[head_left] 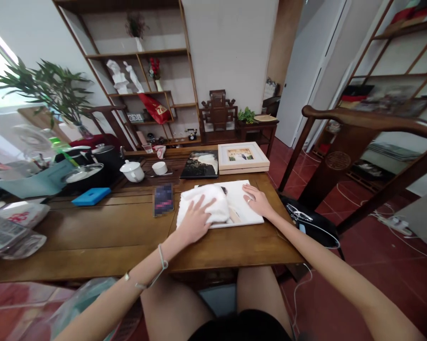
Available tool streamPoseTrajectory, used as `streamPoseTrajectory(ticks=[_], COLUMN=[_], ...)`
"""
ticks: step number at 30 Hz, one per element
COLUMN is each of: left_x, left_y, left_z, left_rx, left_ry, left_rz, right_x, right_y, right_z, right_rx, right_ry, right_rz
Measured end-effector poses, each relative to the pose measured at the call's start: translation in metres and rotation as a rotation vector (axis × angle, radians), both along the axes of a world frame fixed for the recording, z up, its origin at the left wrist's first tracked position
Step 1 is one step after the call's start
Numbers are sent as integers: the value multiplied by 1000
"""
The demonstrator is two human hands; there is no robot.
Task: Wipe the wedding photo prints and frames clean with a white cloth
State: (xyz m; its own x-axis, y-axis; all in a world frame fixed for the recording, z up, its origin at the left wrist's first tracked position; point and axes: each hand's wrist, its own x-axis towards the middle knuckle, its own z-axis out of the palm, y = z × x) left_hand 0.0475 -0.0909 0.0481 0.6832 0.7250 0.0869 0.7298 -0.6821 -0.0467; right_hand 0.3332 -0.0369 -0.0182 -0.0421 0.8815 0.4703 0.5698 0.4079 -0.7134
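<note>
A white cloth (217, 201) lies bunched over the left part of a white picture panel (251, 215) on the wooden table. My left hand (195, 218) rests on the cloth with its fingers spread, pressing it against the panel. On the panel's right side lies my right hand (258, 201), fingers stretched flat near the edge, a ring on one finger. Part of a printed picture shows between the hands; the cloth hides the rest. Left of the cloth is a phone-like dark rectangle (163, 200), blurred out.
Behind the panel lie a black-and-white picture (200, 164) and a framed photo (244, 157). To the left are a white lidded bowl (132, 171), a white cup (160, 168), a blue block (92, 196) and a dark pan (83, 176). A wooden chair (341, 156) stands right.
</note>
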Motion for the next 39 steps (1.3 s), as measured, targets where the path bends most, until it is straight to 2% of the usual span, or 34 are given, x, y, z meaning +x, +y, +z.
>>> streamPoseTrajectory(ticks=[3,6,14,17,19,21,25,27,28,30,34,36,37,39], left_x=[1,0,-6,-4,-1,3,12,14,15,14,11,12,13,15], left_y=[-20,-20,46,49,35,11,-44,-55,-53,-35,28,49,53,46], left_z=[2,4,0,-3,-3,-2,0,1,2,2,3,3,3,3], left_rx=[-9,-30,32,47,39,10,-60,-75,-76,-67,-31,-14,-7,-7], left_ry=[17,22,-70,-73,-56,-35,-5,-7,-10,-16,-25,-41,-41,-19], left_rz=[-88,-106,69,100,89,52,-125,-196,-200,-147,54,144,169,174], right_x=[0,0,1,0,0,-1,-1,-1,-1,-1,0,0,0,0], right_y=[-1,-1,-2,-1,-1,-1,-2,-2,-2,-3,-3,-2,-2,-3], right_z=[-1,-1,-1,-2,-3,-4,-6,-6,-6,-6,-4,-4,-4,-4], right_rx=[5,10,17,21,23,24,22,21,21,20,13,11,10,8], right_ry=[9,11,-3,-2,-1,0,-2,-7,-11,-20,-39,-46,-48,-49], right_rz=[-5,-8,-5,-7,-10,-13,-13,-13,-14,-14,-7,-2,-1,-1])
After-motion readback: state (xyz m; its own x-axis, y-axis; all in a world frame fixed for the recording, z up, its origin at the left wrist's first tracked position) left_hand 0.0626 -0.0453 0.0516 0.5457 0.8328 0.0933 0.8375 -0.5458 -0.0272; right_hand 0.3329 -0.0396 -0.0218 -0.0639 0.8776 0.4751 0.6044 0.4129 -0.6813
